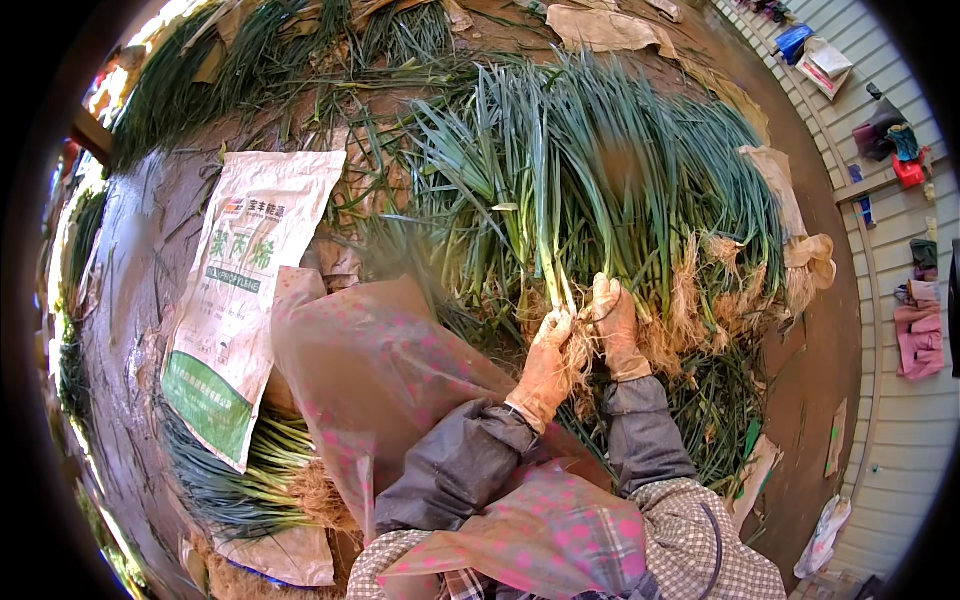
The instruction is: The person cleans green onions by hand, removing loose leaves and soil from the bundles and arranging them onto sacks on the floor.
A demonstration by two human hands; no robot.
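A big heap of long leeks (640, 170) lies in front of me, green leaves pointing away and tangled pale roots (685, 290) toward me. My left hand (545, 365), in a soiled orange-tan glove, is closed round the root end of a few pale leek stems (550, 260). Roots hang out beside its fingers. Right beside it, my right hand (617, 325), gloved the same way, has its fingers curled at the base of the leeks. Whatever lies inside its fingers is hidden. Dark sleeves cover both forearms, and a pink-dotted translucent sheet (390, 350) drapes over my lap.
To the left lies a printed white sack (255, 270) with a green band, over another leek bundle (265, 470). More leeks (250, 70) are piled at the far left on the muddy brown floor (140, 300). A corrugated wall (900, 400) with hung cloths and bags runs along the right.
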